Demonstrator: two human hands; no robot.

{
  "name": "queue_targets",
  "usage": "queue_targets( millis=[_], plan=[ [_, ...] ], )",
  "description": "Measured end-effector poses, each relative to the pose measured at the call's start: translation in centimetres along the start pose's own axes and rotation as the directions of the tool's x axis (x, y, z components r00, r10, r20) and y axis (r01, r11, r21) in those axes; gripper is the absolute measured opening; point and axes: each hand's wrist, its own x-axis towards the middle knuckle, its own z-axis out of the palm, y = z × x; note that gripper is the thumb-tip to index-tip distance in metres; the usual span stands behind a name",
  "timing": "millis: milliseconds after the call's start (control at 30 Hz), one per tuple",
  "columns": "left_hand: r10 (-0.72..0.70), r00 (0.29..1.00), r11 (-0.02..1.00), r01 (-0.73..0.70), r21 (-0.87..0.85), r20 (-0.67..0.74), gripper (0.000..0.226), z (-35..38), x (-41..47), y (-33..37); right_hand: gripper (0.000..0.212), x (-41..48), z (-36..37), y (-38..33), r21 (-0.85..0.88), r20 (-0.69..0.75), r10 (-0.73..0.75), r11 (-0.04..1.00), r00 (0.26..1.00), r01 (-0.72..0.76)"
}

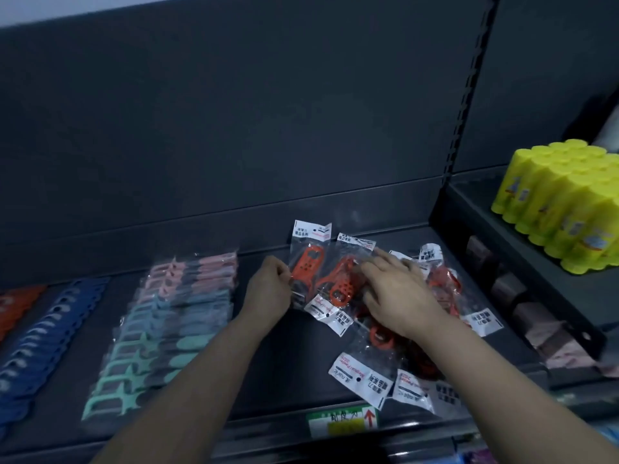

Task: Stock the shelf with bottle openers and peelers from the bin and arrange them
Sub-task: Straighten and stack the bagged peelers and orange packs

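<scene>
A loose pile of orange bottle openers (378, 333), each in a clear packet with a white header card, lies on the right part of the dark shelf (284, 380). The packets overlap and point different ways. One packet (306, 262) lies at the pile's rear left corner, and the left hand (268, 289) pinches its left edge with curled fingers (283, 272). The right hand (398, 296) lies palm down on the middle of the pile. Its fingers (392, 259) stretch nearly straight over the packets, grasping nothing that shows.

Left of the hands, a row of bagged peelers (160, 329) runs front to back, overlapping: mint green in front, then blue-grey, then pink at the rear. Further left is a row of blue flat pieces (50, 333), blurred, and at the far left edge some orange pieces (16, 303). A green and yellow price label (341, 421) sits on the shelf's front rail. On the neighbouring shelf to the right, yellow bottles (562, 209) stand packed together.
</scene>
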Motion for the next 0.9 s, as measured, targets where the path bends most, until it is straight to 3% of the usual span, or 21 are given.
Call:
queue_targets(
  millis=[133, 267, 400, 500, 600, 800, 900],
  plan=[
    [0.001, 0.998, 1.0, -0.002, -0.022, -0.06, 0.012, -0.9, 0.2, 0.0, 0.055, 2.4, 0.1, -0.9, 0.003, 0.221, -0.048, 0.999, 0.974, 0.048],
    [0.037, 0.995, 0.998, -0.031, 0.063, -0.089, 0.018, -1.2, 0.9, -0.2, 0.047, 1.3, -0.1, -0.1, -0.115, 0.164, 0.027, 0.993, 0.986, -0.008],
    [0.086, 0.996, 0.992, -0.087, 0.096, 0.014, 0.019, 0.1, 2.4, 0.3, 0.049, -0.1, -0.3, 0.8, -0.124, 0.137, 0.109, 0.988, 0.985, -0.092],
    [0.219, 0.975, 0.911, -0.212, 0.354, 0.019, 0.029, 1.3, 2.9, 0.7, 0.049, -0.7, -0.2, 1.2, -0.104, 0.073, 0.095, 0.991, 0.993, -0.087],
    [0.215, 0.969, 0.823, -0.247, 0.512, 0.121, 0.033, 2.1, 2.7, 0.9, 0.049, -1.3, 0.0, 2.0, -0.053, 0.071, 0.078, 0.996, 0.994, -0.075],
    [0.28, 0.897, 0.835, -0.404, 0.373, 0.342, 0.045, 4.2, 4.5, 1.1, 0.045, -1.8, 0.7, 2.2, 0.021, 0.045, 0.091, 0.996, 0.995, -0.092],
    [0.343, 0.876, 0.814, -0.457, 0.359, 0.338, 0.042, 4.4, 5.1, 1.7, 0.044, -2.0, 1.0, 2.1, 0.023, 0.017, 0.099, 0.995, 0.995, -0.099]
  ],
)
